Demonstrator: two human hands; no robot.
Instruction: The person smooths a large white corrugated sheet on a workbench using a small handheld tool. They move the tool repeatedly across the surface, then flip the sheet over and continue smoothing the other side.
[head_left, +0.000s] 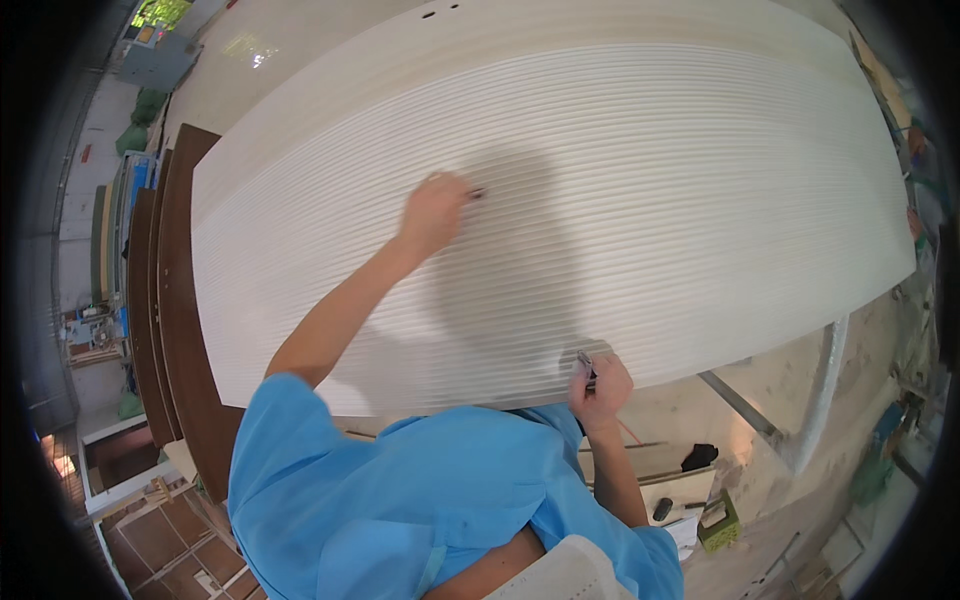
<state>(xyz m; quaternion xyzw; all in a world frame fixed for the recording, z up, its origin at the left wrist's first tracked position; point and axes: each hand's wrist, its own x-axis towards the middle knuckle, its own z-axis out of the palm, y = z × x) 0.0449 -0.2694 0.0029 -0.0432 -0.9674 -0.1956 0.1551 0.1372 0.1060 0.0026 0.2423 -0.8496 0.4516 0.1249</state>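
Note:
A large white panel [700, 200] with many narrow parallel grooves lies in front of me. Out over its middle, my left hand [437, 215] is closed on a small dark, thin piece [477, 193] whose tip pokes past the fingers; its kind is too small to make out. Close to the panel's near edge, my right hand [603, 390] is closed round a small silver and black tool [586, 362], mostly hidden by the fingers. A shadow falls across the grooves between the two hands.
Brown boards [185, 330] stand at the panel's left side. A grey metal support [825, 390] shows under its right end. Below my right arm are a green basket [719, 522], a black cloth [700, 457] and a small dark object [662, 509] on a low surface.

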